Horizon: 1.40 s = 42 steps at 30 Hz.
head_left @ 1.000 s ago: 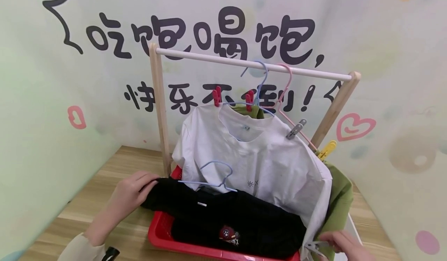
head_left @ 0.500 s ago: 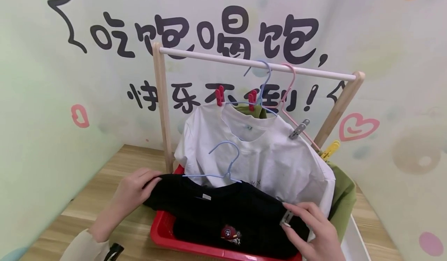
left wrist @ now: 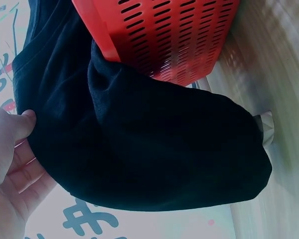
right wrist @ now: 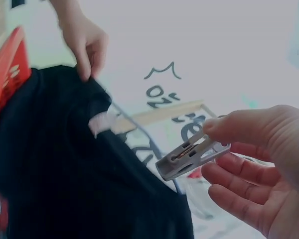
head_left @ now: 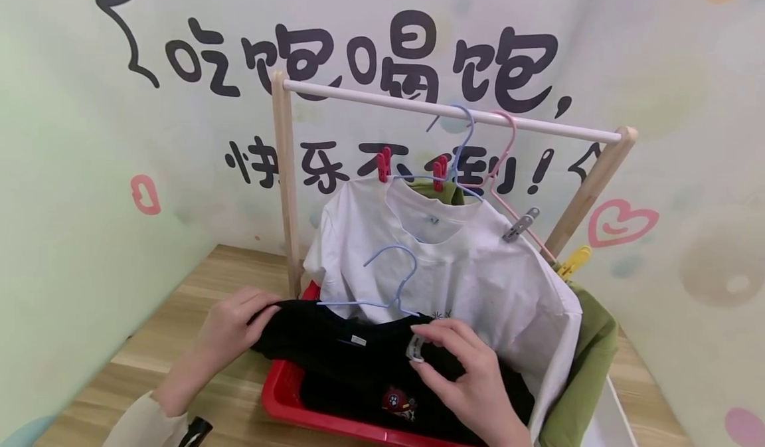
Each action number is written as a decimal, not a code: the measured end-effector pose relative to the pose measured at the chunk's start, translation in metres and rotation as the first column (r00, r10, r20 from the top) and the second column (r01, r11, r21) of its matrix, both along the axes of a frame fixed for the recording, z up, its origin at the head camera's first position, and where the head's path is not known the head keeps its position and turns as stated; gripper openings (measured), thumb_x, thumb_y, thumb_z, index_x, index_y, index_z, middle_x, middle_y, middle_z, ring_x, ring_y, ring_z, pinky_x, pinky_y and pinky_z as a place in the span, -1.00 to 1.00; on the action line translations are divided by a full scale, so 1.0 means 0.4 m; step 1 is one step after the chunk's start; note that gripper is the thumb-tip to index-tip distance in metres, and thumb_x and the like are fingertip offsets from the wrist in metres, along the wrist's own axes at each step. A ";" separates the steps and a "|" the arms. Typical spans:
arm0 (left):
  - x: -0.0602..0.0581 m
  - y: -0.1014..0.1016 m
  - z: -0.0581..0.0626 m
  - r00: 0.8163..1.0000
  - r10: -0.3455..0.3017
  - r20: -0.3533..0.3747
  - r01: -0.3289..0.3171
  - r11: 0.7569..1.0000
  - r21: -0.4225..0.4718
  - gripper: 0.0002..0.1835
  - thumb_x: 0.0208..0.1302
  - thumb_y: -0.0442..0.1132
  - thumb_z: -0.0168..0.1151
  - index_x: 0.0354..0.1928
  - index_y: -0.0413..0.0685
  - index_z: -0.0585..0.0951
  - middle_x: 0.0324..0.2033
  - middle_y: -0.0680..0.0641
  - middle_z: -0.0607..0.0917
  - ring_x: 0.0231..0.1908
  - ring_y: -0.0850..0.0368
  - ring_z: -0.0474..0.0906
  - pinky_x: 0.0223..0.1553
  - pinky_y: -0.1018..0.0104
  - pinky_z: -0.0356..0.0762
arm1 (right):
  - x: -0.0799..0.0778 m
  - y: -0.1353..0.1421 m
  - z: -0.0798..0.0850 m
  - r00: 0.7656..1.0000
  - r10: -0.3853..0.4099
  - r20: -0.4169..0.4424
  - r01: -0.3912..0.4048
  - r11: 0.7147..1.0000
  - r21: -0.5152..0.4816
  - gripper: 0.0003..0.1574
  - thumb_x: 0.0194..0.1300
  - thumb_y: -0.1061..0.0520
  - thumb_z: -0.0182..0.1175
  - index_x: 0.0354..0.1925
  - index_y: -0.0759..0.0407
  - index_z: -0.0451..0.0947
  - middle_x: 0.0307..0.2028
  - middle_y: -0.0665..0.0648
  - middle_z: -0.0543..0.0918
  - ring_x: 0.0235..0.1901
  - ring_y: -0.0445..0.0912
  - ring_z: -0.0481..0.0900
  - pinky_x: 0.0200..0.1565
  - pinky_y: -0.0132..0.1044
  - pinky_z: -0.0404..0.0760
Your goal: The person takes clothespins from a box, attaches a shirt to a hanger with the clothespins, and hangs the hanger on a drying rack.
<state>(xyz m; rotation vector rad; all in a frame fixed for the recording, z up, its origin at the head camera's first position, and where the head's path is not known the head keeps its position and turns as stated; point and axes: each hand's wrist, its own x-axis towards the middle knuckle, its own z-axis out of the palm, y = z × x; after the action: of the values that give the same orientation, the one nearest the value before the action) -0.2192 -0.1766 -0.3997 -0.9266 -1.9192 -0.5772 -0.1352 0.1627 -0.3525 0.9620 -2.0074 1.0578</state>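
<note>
My left hand (head_left: pixel 236 327) pinches the sleeve end of a black T-shirt (head_left: pixel 340 394) between thumb and fingers; in the left wrist view the sleeve (left wrist: pixel 164 144) hangs beside the red basket (left wrist: pixel 169 40). A blue hanger (head_left: pixel 412 271) sits inside the shirt's neck, its hook standing up free. Between thumb and fingertips my right hand (head_left: pixel 472 374) pinches a grey clothespin (right wrist: pixel 192 154), just above the shirt near the hanger's right end. In the right wrist view the clothespin's tip appears close to the hanger wire; whether they touch I cannot tell.
Behind, a rack with a white rod (head_left: pixel 358 96) bears a white T-shirt (head_left: pixel 478 274) and a green garment (head_left: pixel 592 341) on hangers. Red clothespins (head_left: pixel 384 165), a grey one (head_left: pixel 522 224) and a yellow one (head_left: pixel 575 263) are clipped there. A white container edge (head_left: pixel 615 414) shows at right.
My right hand has come in from the lower right with the grey clothespin, moving left over the black T-shirt towards its collar. The shirt and blue hanger rose slightly; my left hand kept its hold.
</note>
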 end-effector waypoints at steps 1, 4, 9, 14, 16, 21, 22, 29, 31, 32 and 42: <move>0.001 -0.001 0.000 1.000 -0.001 0.001 0.001 1.000 -0.001 -0.53 0.44 -0.02 -0.11 -0.44 -0.17 0.65 -0.51 -0.02 0.64 -0.50 0.13 0.56 -0.48 0.28 0.57 | -0.003 -0.013 0.002 1.000 0.008 0.003 -0.008 1.000 -0.015 -0.46 -0.10 0.38 0.39 -0.06 0.17 0.59 -0.21 0.09 0.59 -0.28 -0.13 0.53 -0.16 -0.50 0.49; 0.003 -0.004 0.001 1.000 -0.002 -0.005 0.002 1.000 0.000 -0.53 0.44 -0.03 -0.11 -0.45 -0.17 0.65 -0.52 -0.02 0.64 -0.51 0.13 0.56 -0.48 0.28 0.57 | -0.014 -0.053 0.007 0.999 0.034 0.011 -0.033 0.997 -0.065 -0.46 -0.09 0.38 0.39 -0.05 0.19 0.59 -0.22 0.10 0.61 -0.30 -0.11 0.54 -0.20 -0.45 0.52; 0.005 -0.004 0.004 1.000 -0.007 -0.017 0.007 1.000 -0.005 -0.54 0.44 -0.04 -0.10 -0.45 -0.16 0.65 -0.52 -0.01 0.63 -0.51 0.13 0.55 -0.49 0.28 0.56 | -0.039 -0.130 0.007 0.998 0.055 -0.017 -0.057 0.990 -0.126 -0.48 -0.07 0.37 0.40 -0.05 0.24 0.59 -0.22 0.14 0.63 -0.30 -0.08 0.56 -0.27 -0.36 0.56; 0.008 0.000 0.009 1.000 -0.005 -0.020 0.005 1.000 -0.010 -0.54 0.44 -0.04 -0.10 -0.44 -0.17 0.65 -0.52 -0.02 0.64 -0.51 0.13 0.55 -0.48 0.26 0.57 | -0.072 -0.209 0.013 0.996 0.069 -0.054 -0.077 0.986 -0.147 -0.50 -0.03 0.36 0.39 -0.04 0.28 0.58 -0.19 0.16 0.63 -0.27 -0.07 0.59 -0.26 -0.34 0.58; 0.009 0.000 0.009 1.000 -0.008 -0.022 0.008 1.000 -0.008 -0.54 0.44 -0.04 -0.10 -0.44 -0.17 0.65 -0.52 -0.01 0.63 -0.51 0.13 0.55 -0.49 0.27 0.56 | -0.084 -0.239 0.021 0.994 0.088 -0.066 -0.097 0.984 -0.146 -0.52 -0.01 0.37 0.37 -0.04 0.29 0.57 -0.18 0.16 0.63 -0.25 -0.07 0.60 -0.24 -0.31 0.60; 0.013 0.002 0.013 1.000 -0.013 -0.020 0.014 1.000 0.012 -0.56 0.43 -0.05 -0.08 -0.43 -0.16 0.65 -0.52 -0.01 0.63 -0.50 0.11 0.55 -0.49 0.25 0.54 | -0.121 -0.294 0.038 0.987 0.129 -0.098 -0.140 0.983 -0.121 -0.59 0.04 0.38 0.33 -0.07 0.29 0.57 -0.23 0.13 0.62 -0.26 -0.08 0.59 -0.23 -0.31 0.60; 0.015 0.003 0.015 1.000 -0.013 -0.016 0.013 1.000 0.016 -0.57 0.43 -0.05 -0.07 -0.43 -0.16 0.65 -0.52 -0.01 0.63 -0.50 0.11 0.55 -0.49 0.25 0.54 | -0.128 -0.301 0.039 0.987 0.130 -0.099 -0.141 0.984 -0.110 -0.61 0.05 0.38 0.33 -0.09 0.28 0.57 -0.25 0.13 0.62 -0.27 -0.09 0.58 -0.22 -0.34 0.59; 0.024 0.006 0.026 1.000 -0.020 0.013 0.019 0.999 0.030 -0.61 0.43 -0.08 -0.05 -0.41 -0.16 0.65 -0.50 -0.02 0.64 -0.48 0.10 0.57 -0.46 0.22 0.54 | -0.158 -0.337 0.034 0.988 0.115 -0.107 -0.122 0.991 -0.057 -0.71 0.03 0.36 0.36 -0.20 0.30 0.60 -0.35 0.13 0.63 -0.37 -0.11 0.57 -0.24 -0.48 0.54; 0.026 0.007 0.028 1.000 -0.019 0.020 0.019 1.000 0.025 -0.61 0.43 -0.08 -0.05 -0.40 -0.17 0.65 -0.50 -0.02 0.64 -0.48 0.09 0.57 -0.46 0.21 0.54 | -0.164 -0.343 0.028 0.987 0.100 -0.128 -0.106 0.993 -0.043 -0.72 0.01 0.37 0.37 -0.23 0.29 0.61 -0.38 0.11 0.62 -0.40 -0.11 0.56 -0.28 -0.48 0.54; 0.026 0.008 0.030 1.000 -0.020 0.020 0.019 1.000 0.023 -0.61 0.43 -0.09 -0.06 -0.40 -0.17 0.64 -0.50 -0.03 0.64 -0.47 0.09 0.57 -0.46 0.21 0.54 | -0.167 -0.345 0.025 0.986 0.090 -0.138 -0.096 0.995 -0.038 -0.73 0.00 0.37 0.37 -0.24 0.29 0.61 -0.40 0.11 0.62 -0.41 -0.11 0.56 -0.31 -0.47 0.54; 0.028 0.008 0.030 0.999 -0.034 0.020 0.034 0.999 0.014 -0.59 0.44 -0.10 -0.07 -0.40 -0.20 0.65 -0.50 -0.04 0.64 -0.47 0.09 0.57 -0.46 0.22 0.54 | -0.170 -0.361 0.009 0.996 0.038 -0.085 -0.036 0.999 0.027 -0.71 -0.04 0.37 0.41 -0.26 0.29 0.62 -0.42 0.11 0.60 -0.46 -0.14 0.54 -0.35 -0.55 0.50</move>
<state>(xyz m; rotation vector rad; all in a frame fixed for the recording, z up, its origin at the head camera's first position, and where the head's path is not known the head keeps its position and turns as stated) -0.2082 -0.1734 -0.3878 -0.9495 -1.9187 -0.6215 -0.2033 0.0181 -0.3488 1.0439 -1.9444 0.9959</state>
